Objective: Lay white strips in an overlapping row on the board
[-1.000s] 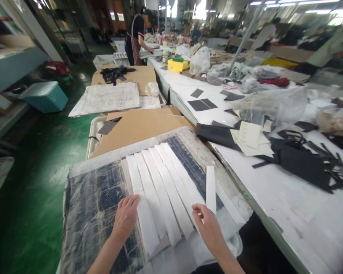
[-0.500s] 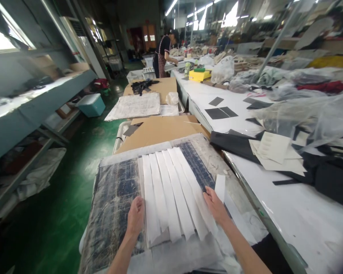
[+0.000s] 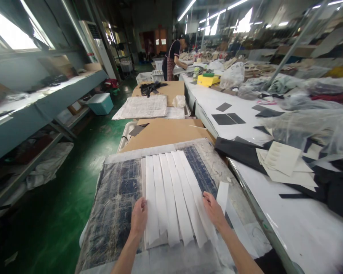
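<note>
Overlapping white strips (image 3: 171, 198) lie lengthwise, slightly fanned, on a thin pale backing sheet (image 3: 144, 179). Beneath them is a worn dark-blue checked cloth pad (image 3: 117, 198). My left hand (image 3: 139, 216) is closed at the left edge of the backing sheet, fingers curled, thumb side up. At the right edge of the strips my right hand (image 3: 213, 208) is closed too, fingertips pressed together against the outermost strip. What lies inside the fingers is partly hidden. A separate white strip (image 3: 223, 196) rests just beyond my right hand. Translucent whitish sheeting (image 3: 177, 260) covers the pad's near end.
On the right runs a long white table (image 3: 274, 201) with black fabric (image 3: 240, 152), cream card pieces (image 3: 286, 158) and clear plastic (image 3: 300, 125). Brown board (image 3: 165, 133) lies ahead. A person (image 3: 171, 59) works farther off. Green floor (image 3: 85, 167) extends along the left.
The view has shifted, so the scene sits farther right and slightly lower. A turned-up corner at the strips' near end now lies flatter. Both hands keep to the same edges.
</note>
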`<state>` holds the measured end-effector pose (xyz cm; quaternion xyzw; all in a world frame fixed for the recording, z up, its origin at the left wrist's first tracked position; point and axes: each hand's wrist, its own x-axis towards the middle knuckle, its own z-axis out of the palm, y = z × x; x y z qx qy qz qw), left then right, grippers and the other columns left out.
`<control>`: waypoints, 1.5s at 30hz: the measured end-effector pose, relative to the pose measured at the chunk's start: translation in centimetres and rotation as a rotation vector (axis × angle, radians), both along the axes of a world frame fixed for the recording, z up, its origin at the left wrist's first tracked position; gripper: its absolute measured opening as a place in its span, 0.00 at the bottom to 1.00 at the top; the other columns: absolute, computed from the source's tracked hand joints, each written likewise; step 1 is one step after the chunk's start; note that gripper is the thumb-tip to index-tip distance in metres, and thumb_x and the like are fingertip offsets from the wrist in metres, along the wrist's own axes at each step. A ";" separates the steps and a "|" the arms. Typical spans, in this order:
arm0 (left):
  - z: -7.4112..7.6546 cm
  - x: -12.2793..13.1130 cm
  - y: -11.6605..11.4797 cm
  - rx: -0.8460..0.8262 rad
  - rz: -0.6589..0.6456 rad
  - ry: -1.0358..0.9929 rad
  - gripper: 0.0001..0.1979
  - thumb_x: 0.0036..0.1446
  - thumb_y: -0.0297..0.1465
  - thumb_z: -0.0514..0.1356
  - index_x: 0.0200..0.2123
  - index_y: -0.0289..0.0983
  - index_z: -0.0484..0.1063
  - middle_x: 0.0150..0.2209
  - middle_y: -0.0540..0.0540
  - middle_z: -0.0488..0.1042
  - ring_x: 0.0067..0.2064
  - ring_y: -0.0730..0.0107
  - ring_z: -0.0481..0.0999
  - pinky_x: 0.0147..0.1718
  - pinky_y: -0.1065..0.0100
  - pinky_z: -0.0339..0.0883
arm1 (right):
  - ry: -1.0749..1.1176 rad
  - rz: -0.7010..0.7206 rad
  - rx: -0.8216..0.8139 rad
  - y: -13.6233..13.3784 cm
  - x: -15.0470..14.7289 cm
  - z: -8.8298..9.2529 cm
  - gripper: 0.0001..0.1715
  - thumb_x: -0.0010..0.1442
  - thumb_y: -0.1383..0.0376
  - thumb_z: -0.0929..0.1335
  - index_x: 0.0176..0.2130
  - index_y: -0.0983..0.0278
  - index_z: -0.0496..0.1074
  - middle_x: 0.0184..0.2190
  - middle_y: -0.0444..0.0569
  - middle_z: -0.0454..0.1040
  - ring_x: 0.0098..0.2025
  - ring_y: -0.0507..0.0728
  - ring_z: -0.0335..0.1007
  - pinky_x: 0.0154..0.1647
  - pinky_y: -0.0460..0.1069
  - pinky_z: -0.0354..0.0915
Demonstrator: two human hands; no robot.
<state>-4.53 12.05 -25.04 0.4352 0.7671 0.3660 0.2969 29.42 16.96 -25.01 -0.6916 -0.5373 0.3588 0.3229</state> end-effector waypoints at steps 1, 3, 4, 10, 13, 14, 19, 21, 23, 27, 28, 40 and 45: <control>0.0 0.1 0.0 0.001 0.000 0.002 0.17 0.56 0.33 0.53 0.48 0.36 0.70 0.46 0.38 0.77 0.47 0.59 0.77 0.51 0.58 0.68 | -0.002 0.008 0.000 0.0 -0.1 0.0 0.25 0.59 0.56 0.61 0.51 0.65 0.70 0.51 0.59 0.77 0.54 0.63 0.74 0.59 0.62 0.66; 0.0 0.1 0.0 0.002 -0.002 0.006 0.17 0.56 0.33 0.53 0.48 0.36 0.70 0.46 0.38 0.77 0.47 0.59 0.77 0.51 0.58 0.69 | -0.009 0.026 0.000 0.0 -0.3 0.0 0.25 0.60 0.56 0.61 0.52 0.65 0.70 0.51 0.59 0.77 0.54 0.63 0.73 0.59 0.62 0.66; 0.0 0.1 0.0 0.002 -0.004 0.009 0.17 0.56 0.33 0.53 0.48 0.36 0.70 0.46 0.38 0.77 0.47 0.59 0.77 0.51 0.58 0.69 | -0.014 0.035 -0.001 0.1 -0.4 0.1 0.26 0.60 0.55 0.61 0.52 0.65 0.70 0.51 0.59 0.77 0.55 0.63 0.73 0.59 0.61 0.66; 0.0 0.1 0.1 -0.007 -0.033 0.068 0.16 0.58 0.32 0.51 0.47 0.35 0.70 0.46 0.38 0.78 0.46 0.60 0.79 0.49 0.61 0.71 | -0.071 0.079 -0.003 0.1 -0.6 0.3 0.28 0.61 0.55 0.58 0.53 0.67 0.69 0.52 0.61 0.76 0.54 0.63 0.74 0.57 0.60 0.69; 0.6 0.1 0.1 -0.016 -0.064 0.137 0.16 0.58 0.31 0.51 0.47 0.34 0.70 0.44 0.37 0.78 0.44 0.60 0.79 0.46 0.60 0.72 | -0.111 0.093 0.007 0.0 -0.4 0.3 0.27 0.62 0.56 0.58 0.53 0.66 0.69 0.52 0.59 0.77 0.54 0.62 0.74 0.56 0.58 0.70; 0.9 0.1 0.2 -0.016 -0.076 0.172 0.16 0.58 0.30 0.51 0.47 0.33 0.70 0.44 0.37 0.78 0.44 0.59 0.79 0.45 0.59 0.73 | -0.127 0.097 0.013 -0.1 -0.3 0.3 0.27 0.63 0.56 0.58 0.54 0.66 0.69 0.52 0.59 0.77 0.54 0.61 0.74 0.56 0.57 0.70; 3.1 0.2 1.5 0.045 -0.197 0.395 0.19 0.59 0.24 0.48 0.53 0.32 0.67 0.49 0.34 0.75 0.51 0.56 0.75 0.51 0.54 0.69 | -0.270 0.111 0.074 0.4 -0.3 0.9 0.29 0.64 0.58 0.57 0.56 0.71 0.66 0.54 0.65 0.74 0.57 0.65 0.71 0.59 0.62 0.66; 3.7 0.5 2.6 0.078 -0.291 0.474 0.20 0.60 0.24 0.49 0.54 0.32 0.67 0.52 0.35 0.74 0.55 0.56 0.72 0.55 0.54 0.66 | -0.334 0.154 0.124 1.1 -1.2 1.6 0.28 0.65 0.59 0.56 0.58 0.72 0.65 0.57 0.65 0.72 0.60 0.65 0.68 0.61 0.64 0.63; 4.0 1.1 3.7 0.103 -0.396 0.547 0.19 0.63 0.25 0.50 0.56 0.35 0.67 0.55 0.37 0.74 0.59 0.55 0.69 0.58 0.52 0.63 | -0.383 0.244 0.178 1.8 -2.9 2.5 0.28 0.66 0.60 0.57 0.60 0.71 0.63 0.59 0.63 0.70 0.62 0.64 0.65 0.63 0.63 0.61; 3.8 2.4 5.1 0.133 -0.566 0.674 0.22 0.65 0.31 0.53 0.62 0.42 0.62 0.64 0.43 0.66 0.68 0.55 0.59 0.63 0.46 0.54 | -0.469 0.471 0.273 3.0 -7.5 4.1 0.27 0.68 0.60 0.58 0.63 0.64 0.61 0.65 0.55 0.64 0.68 0.62 0.54 0.67 0.63 0.52; 3.6 2.6 5.2 0.134 -0.588 0.700 0.23 0.65 0.31 0.54 0.63 0.43 0.60 0.66 0.43 0.64 0.68 0.55 0.57 0.63 0.44 0.52 | -0.490 0.516 0.290 3.3 -8.6 4.2 0.27 0.69 0.59 0.59 0.64 0.62 0.60 0.66 0.53 0.63 0.69 0.61 0.52 0.67 0.64 0.49; 2.2 3.2 5.6 0.089 -0.594 0.758 0.22 0.66 0.27 0.48 0.62 0.40 0.64 0.66 0.43 0.63 0.69 0.51 0.55 0.63 0.40 0.50 | -0.677 0.672 0.339 5.9 -13.4 2.7 0.28 0.69 0.57 0.60 0.65 0.61 0.58 0.66 0.51 0.62 0.70 0.64 0.48 0.67 0.70 0.42; 2.1 3.5 5.8 0.094 -0.582 0.667 0.22 0.66 0.25 0.48 0.61 0.39 0.64 0.65 0.41 0.65 0.69 0.48 0.55 0.63 0.38 0.47 | -0.679 0.687 0.339 6.0 -13.7 2.7 0.28 0.69 0.57 0.60 0.65 0.60 0.59 0.66 0.52 0.62 0.70 0.65 0.49 0.67 0.71 0.43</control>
